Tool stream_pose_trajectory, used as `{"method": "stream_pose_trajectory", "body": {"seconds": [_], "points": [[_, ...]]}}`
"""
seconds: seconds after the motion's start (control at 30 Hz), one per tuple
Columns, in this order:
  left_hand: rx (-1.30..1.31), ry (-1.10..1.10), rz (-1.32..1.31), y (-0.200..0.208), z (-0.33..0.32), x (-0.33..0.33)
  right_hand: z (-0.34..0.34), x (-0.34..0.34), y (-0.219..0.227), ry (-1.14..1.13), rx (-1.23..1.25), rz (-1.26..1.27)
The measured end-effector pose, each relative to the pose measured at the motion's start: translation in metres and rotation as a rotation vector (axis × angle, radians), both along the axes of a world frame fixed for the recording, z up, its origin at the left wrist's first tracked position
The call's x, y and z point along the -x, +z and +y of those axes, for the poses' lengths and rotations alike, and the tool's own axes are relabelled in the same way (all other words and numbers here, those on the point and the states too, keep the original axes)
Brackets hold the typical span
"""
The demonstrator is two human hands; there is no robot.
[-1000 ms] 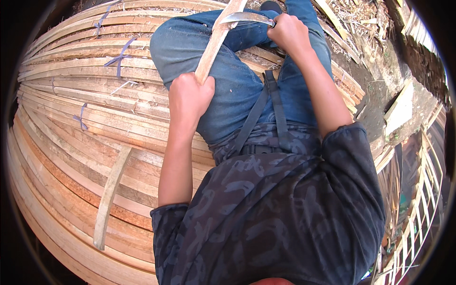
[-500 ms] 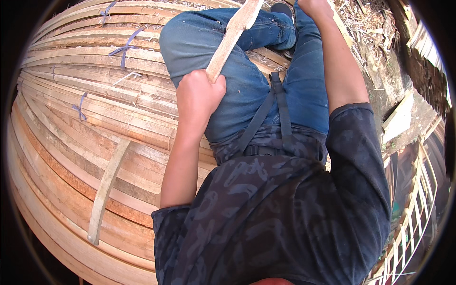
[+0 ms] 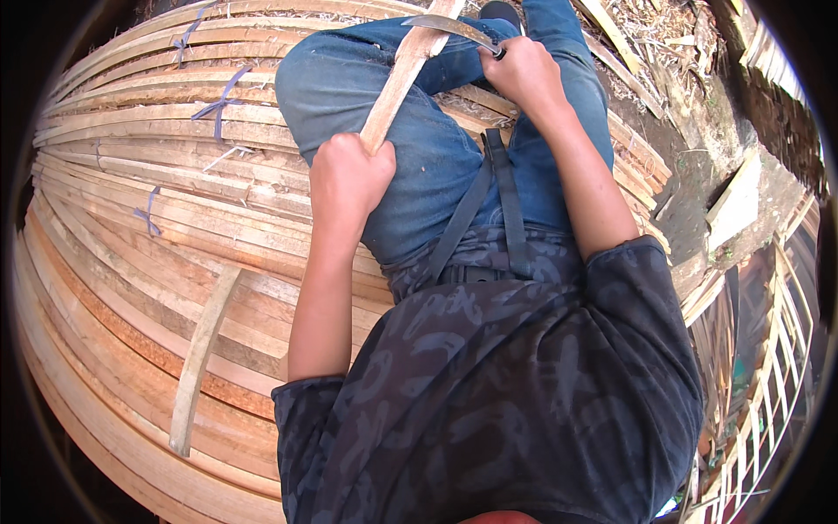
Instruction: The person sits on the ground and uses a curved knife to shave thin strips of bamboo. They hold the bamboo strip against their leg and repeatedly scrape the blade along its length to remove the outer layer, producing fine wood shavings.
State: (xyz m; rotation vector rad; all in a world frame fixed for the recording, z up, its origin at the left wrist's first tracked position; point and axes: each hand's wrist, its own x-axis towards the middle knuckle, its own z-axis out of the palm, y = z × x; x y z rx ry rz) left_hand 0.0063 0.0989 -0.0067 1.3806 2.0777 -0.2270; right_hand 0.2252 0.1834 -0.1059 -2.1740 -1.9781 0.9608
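My left hand [image 3: 352, 179] is closed round the near end of a pale wooden stick [image 3: 394, 98], which slants up and away to the right over my bent left leg. The stick's far end runs past the top edge of the view. In my right hand [image 3: 526, 77] is the dark handle of a curved knife [image 3: 458, 28]. Its blade lies across the stick near a notched, knotty part; whether the edge bites into the wood I cannot tell.
Bundles of long wooden strips [image 3: 175, 192] tied with purple ties [image 3: 220, 103] spread on my left. A short loose slat [image 3: 202, 358] lies across them. Wood shavings [image 3: 690, 52] cover the ground at the far right, above a pale wood offcut [image 3: 735, 208] and a slatted lattice [image 3: 772, 375].
My right hand has come back toward me and to the left, bringing the curved knife into view across the stick. My left hand and the stick have shifted slightly left.
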Motion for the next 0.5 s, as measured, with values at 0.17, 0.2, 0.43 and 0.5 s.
{"method": "stream_pose_trajectory", "body": {"seconds": [0.17, 0.2, 0.43, 0.5], "points": [[-0.043, -0.032, 0.013, 0.0, -0.004, -0.001, 0.013, -0.013, -0.009, 0.121, -0.059, -0.102], [-0.048, -0.041, 0.014, -0.001, -0.005, -0.001, 0.018, -0.016, -0.012, 0.148, -0.053, -0.139], [-0.081, -0.072, 0.066, -0.001, -0.007, -0.006, 0.045, -0.026, -0.052, 0.215, -0.049, -0.213], [-0.09, -0.089, 0.081, -0.002, -0.008, -0.007, 0.052, -0.027, -0.069, 0.123, -0.06, -0.166]]}}
